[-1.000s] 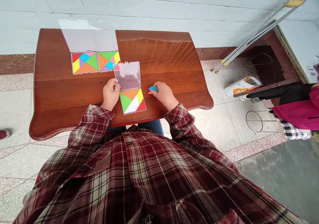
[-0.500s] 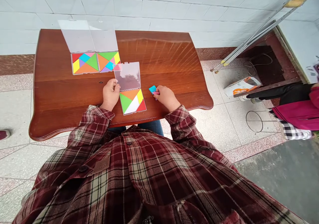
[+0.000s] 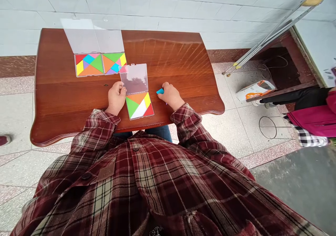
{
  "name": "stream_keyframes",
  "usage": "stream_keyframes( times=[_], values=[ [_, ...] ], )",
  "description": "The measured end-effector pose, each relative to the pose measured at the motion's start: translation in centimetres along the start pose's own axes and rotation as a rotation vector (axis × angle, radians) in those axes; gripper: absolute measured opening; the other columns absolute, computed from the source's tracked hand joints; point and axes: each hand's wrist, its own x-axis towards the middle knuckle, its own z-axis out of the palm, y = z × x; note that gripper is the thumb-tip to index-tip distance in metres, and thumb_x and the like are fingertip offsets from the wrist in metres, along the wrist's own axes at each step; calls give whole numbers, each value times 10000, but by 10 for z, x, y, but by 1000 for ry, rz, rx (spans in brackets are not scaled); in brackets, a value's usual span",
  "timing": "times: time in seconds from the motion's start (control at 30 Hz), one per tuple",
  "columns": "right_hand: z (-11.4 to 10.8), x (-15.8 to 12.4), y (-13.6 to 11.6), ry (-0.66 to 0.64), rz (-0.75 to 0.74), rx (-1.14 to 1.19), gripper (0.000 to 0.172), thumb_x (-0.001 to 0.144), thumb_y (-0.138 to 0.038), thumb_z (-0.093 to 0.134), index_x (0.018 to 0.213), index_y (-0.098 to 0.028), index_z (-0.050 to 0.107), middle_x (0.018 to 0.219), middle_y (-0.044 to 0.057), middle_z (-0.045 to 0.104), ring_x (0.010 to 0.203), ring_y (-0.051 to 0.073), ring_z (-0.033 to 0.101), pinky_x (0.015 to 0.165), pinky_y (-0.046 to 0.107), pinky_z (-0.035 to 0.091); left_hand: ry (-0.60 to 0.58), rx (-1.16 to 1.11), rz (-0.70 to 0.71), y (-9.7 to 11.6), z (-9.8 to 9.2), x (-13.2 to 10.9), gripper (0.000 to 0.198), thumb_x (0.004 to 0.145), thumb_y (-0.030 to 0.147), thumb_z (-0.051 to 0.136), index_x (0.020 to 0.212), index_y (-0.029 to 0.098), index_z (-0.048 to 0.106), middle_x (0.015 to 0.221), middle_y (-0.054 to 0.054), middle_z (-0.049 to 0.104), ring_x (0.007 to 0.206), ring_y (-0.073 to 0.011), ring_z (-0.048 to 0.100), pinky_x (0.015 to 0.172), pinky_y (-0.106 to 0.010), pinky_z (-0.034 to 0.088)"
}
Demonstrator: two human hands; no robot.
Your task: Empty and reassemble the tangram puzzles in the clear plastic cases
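Note:
An open clear-lidded tangram case (image 3: 141,117) lies on the table in front of me, holding green, orange, yellow and red pieces beside a bare white gap. My left hand (image 3: 117,97) is closed on the left edge of its raised lid (image 3: 134,78). To the right of the case, my right hand (image 3: 171,95) pinches a blue tangram piece (image 3: 160,91), whose left part sticks out from the fingers. A sliver of purple (image 3: 166,104) shows under that hand; the rest is hidden.
Two more tangram cases, a left one (image 3: 89,65) and a right one (image 3: 114,63), lie open with colourful pieces, lids leaning back toward the tiled wall. The wooden table (image 3: 183,61) has a curved edge. At right are crutches (image 3: 262,43) and a person in a magenta top (image 3: 312,113).
My right hand has shifted slightly up and its fingers now cover more of the blue piece. The pink piece seen at its fingertips is hidden. My left hand stays at the lid.

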Motion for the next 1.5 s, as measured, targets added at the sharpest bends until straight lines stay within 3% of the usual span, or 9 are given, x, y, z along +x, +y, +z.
stream_keyframes(
  times=[0.17, 0.33, 0.57, 1.07, 1.27, 1.5],
  values=[
    [1, 1, 0, 31, -41, 92, 483, 831, -244, 601, 1275, -90, 492, 1216, 205, 623, 1049, 297, 633, 906, 406, 496, 4, 8, -5, -1, 1, 0, 202, 838, 191, 506, 1029, 204, 571, 798, -1, 648, 736, -123, 631, 761, -275, 536],
    [5, -27, -21, -6, -234, 180, 514, 827, -270, 578, 1307, -135, 451, 1158, 136, 660, 1013, 256, 642, 905, 397, 508, 7, 28, 17, 0, 1, 0, 198, 836, 186, 496, 1017, 211, 571, 795, -2, 649, 754, -136, 627, 768, -288, 536],
    [19, -73, -60, -155, -339, -53, 465, 869, -293, 585, 1292, -150, 456, 1261, 190, 599, 1043, 293, 663, 838, 381, 535, 3, 36, 27, 1, 1, 0, 200, 839, 182, 494, 1018, 219, 575, 802, 2, 645, 779, -142, 627, 807, -296, 536],
    [19, -77, -73, -201, -369, -157, 448, 911, -267, 570, 1327, -154, 447, 1291, 194, 592, 1058, 280, 670, 857, 368, 540, -4, -4, 8, -1, 2, -1, 231, 838, 167, 500, 1051, 207, 582, 824, -3, 648, 788, -139, 632, 827, -301, 530],
    [12, -68, -53, -107, -330, 6, 515, 879, -290, 631, 1349, -168, 462, 1272, 162, 608, 1057, 275, 658, 883, 383, 513, -11, -2, -5, -2, 3, -1, 228, 845, 173, 504, 1058, 198, 582, 840, -8, 658, 772, -140, 636, 813, -302, 530],
    [-5, -34, 20, 217, -167, 217, 459, 846, -242, 614, 1287, -168, 508, 1084, 115, 651, 966, 257, 630, 884, 423, 486, -21, 14, 7, -2, 1, 0, 227, 854, 174, 505, 1066, 200, 580, 847, -11, 666, 778, -136, 642, 815, -293, 540]
  ],
)
